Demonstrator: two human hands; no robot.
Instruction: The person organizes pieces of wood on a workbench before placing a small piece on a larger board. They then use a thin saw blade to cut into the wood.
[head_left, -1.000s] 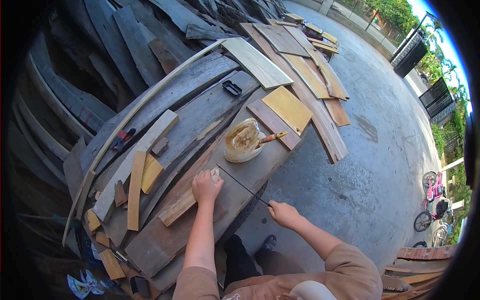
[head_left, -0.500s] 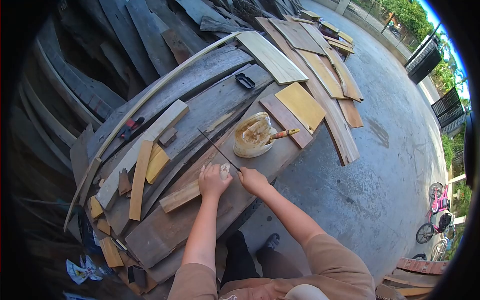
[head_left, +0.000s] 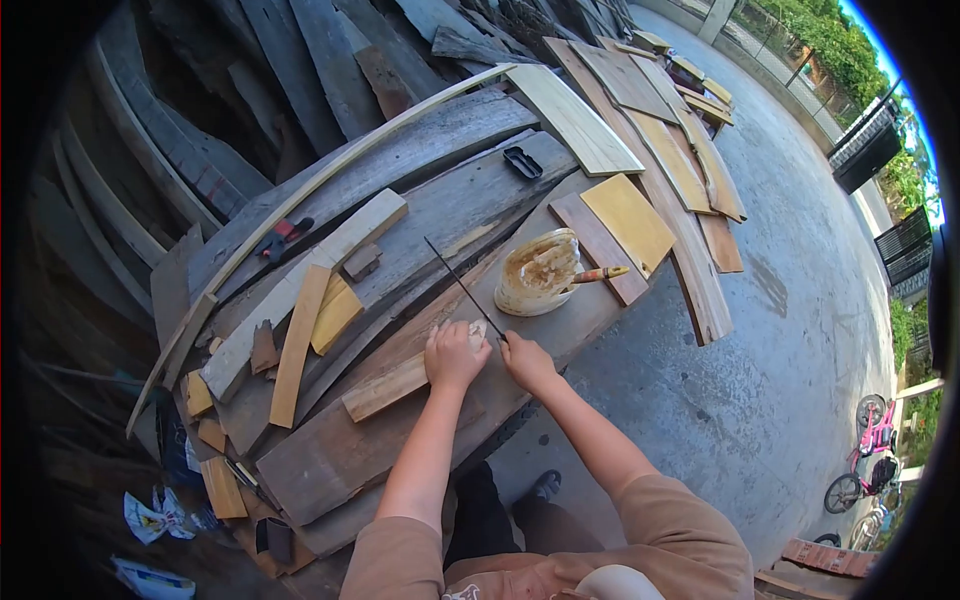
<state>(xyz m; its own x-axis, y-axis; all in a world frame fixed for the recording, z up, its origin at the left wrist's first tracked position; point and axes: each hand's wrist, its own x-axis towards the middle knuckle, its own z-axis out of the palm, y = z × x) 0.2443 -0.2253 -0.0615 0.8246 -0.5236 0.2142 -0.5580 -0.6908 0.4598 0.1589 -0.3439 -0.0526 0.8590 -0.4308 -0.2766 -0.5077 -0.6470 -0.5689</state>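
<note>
My left hand [head_left: 456,355] is closed over the right end of a short wooden block [head_left: 386,388] that lies on the plank bench [head_left: 345,455]. My right hand [head_left: 528,362] grips the near end of a long, thin dark tool [head_left: 458,280], whose far end points up and to the left across the boards. Both hands are close together, and the tool passes just beyond the left hand's fingers. Past them stands a stained white tub [head_left: 537,272] with a brush [head_left: 601,273] resting at its right side.
Loose wood pieces [head_left: 298,345] and red-black pliers [head_left: 283,238] lie left. A small black tray [head_left: 522,162] sits farther back. Yellow and brown boards [head_left: 628,222] are at the right. Bicycles [head_left: 866,455] stand on the concrete floor [head_left: 690,420].
The whole view has shifted, so the bench and hands appear slightly farther right. Both hands keep their holds, and the tool stays at much the same angle beside the block.
</note>
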